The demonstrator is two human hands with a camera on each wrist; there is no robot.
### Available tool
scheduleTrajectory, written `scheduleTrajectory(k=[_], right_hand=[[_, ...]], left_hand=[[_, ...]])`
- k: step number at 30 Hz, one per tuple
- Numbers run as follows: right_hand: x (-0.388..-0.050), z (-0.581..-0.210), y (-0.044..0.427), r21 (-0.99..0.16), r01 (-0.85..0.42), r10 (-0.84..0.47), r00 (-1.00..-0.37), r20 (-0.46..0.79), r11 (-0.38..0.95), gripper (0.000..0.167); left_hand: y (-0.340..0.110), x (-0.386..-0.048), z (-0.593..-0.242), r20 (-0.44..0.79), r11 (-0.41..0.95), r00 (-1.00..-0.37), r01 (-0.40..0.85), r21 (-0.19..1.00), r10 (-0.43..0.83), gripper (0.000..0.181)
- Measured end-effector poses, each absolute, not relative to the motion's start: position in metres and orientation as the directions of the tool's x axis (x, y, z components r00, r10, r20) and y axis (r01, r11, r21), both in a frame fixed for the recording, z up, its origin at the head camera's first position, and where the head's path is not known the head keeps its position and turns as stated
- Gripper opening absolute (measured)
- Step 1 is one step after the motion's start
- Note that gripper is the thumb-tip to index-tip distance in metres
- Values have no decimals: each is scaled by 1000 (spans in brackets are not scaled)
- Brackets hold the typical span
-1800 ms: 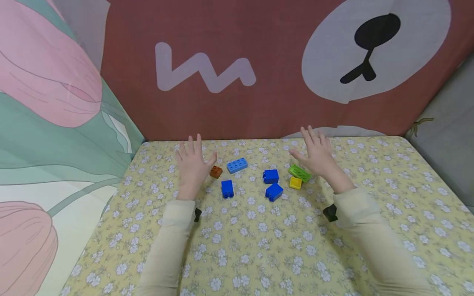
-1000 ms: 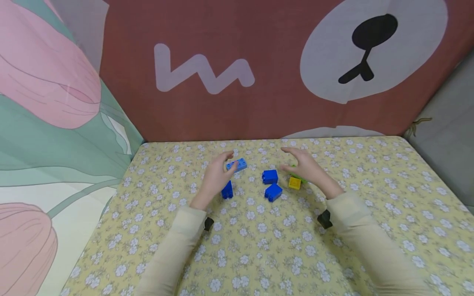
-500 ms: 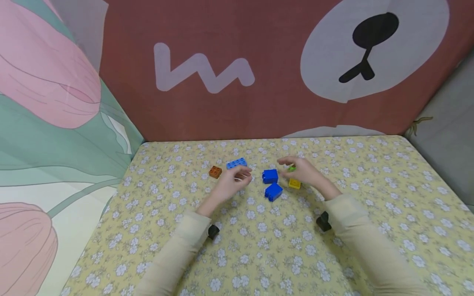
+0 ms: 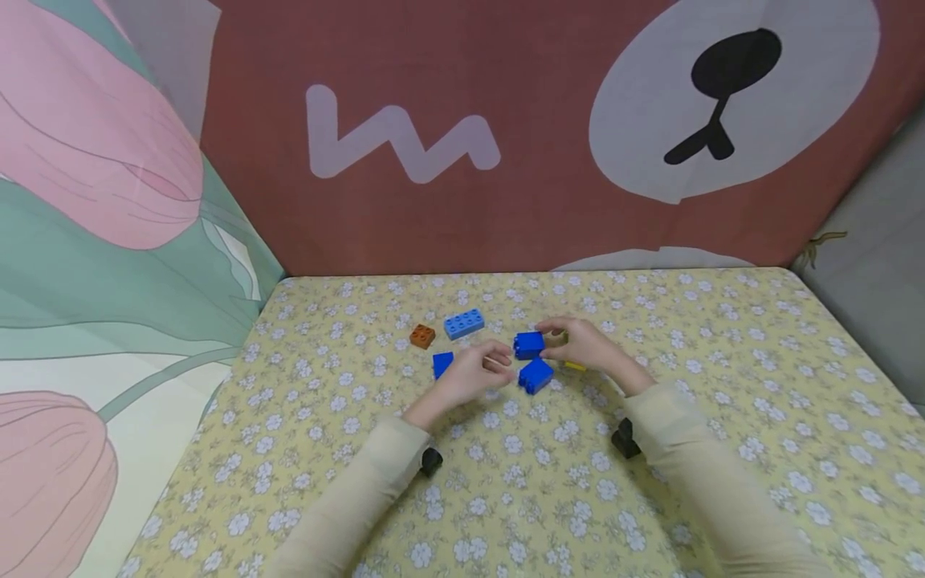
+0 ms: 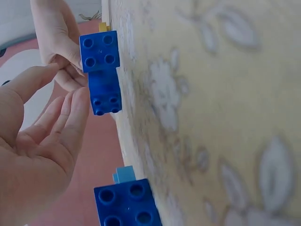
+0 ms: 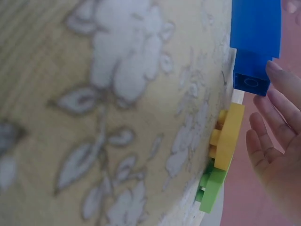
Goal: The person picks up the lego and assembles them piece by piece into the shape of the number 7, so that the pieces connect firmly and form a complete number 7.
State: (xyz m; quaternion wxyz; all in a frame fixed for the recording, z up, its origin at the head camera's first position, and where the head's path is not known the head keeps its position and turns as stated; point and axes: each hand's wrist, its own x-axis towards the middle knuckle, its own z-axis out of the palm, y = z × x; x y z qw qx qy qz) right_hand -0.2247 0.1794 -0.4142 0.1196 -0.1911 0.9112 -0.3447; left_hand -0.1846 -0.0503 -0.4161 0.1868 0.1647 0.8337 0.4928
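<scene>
Far blue block (image 4: 528,346): I see it lying on its side, smooth face up, four studs pointing left. Near blue block (image 4: 535,376): same shape and colour, also on its side, skewed, studs angled left and nearward. They sit close; I cannot tell whether they touch.

A flowered yellow tabletop (image 4: 462,514) filled the head view's lower middle; near mid-frame lay an orange-brown brick (image 4: 422,335), a light-blue brick (image 4: 464,323), three dark-blue bricks (image 4: 535,376), a yellow brick (image 6: 230,136) and green brick (image 6: 215,187).
</scene>
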Motion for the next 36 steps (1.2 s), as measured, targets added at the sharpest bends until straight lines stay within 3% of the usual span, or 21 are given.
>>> scheduleTrajectory(k=[23,36], right_hand=[[-230,-419,189,-640,-249,-383,-921,-76,727,43],[-227,-419,182,-625,-251,-369,-927,-64,739,46]], left_hand=[[-27,-195,-424,-272,633,-839,107,767,472,52],[-24,-195,-422,-277,652,-845,106,751,456,38]])
